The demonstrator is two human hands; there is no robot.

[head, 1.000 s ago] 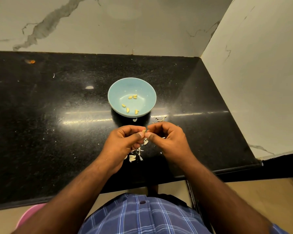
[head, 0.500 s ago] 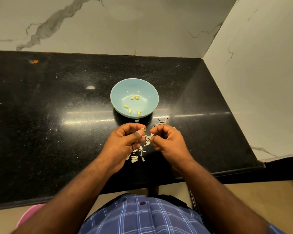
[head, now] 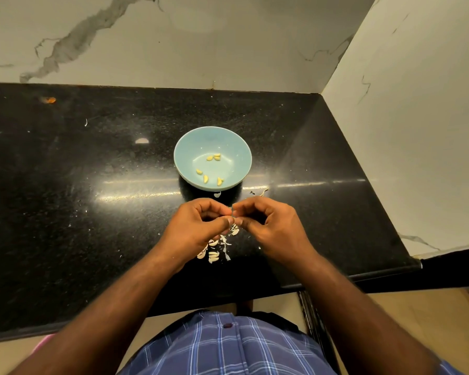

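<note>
Blue bowl (head: 186, 151): five peeled seeds (head: 205, 179) are already dropped in. Another seed (head: 231, 211) is pinched between left hand (head: 198, 228) and right hand (head: 271, 226) fingers above counter (head: 92, 212); white pile (head: 213, 253) is left.

The small pale scrap (head: 231, 212) pinched between the left hand (head: 198, 228) and right hand (head: 271, 228) is mostly covered by fingertips, so its kind cannot be told. The heap of whitish peeled husks (head: 214, 254) runs partly under the left hand at its 5 o'clock. On the glossy black stone counter (head: 92, 212), the orange speck (head: 48, 99) at 10 o'clock is too small to identify. A pink rounded object (head: 45, 343) is cut off at 7 o'clock.
</note>
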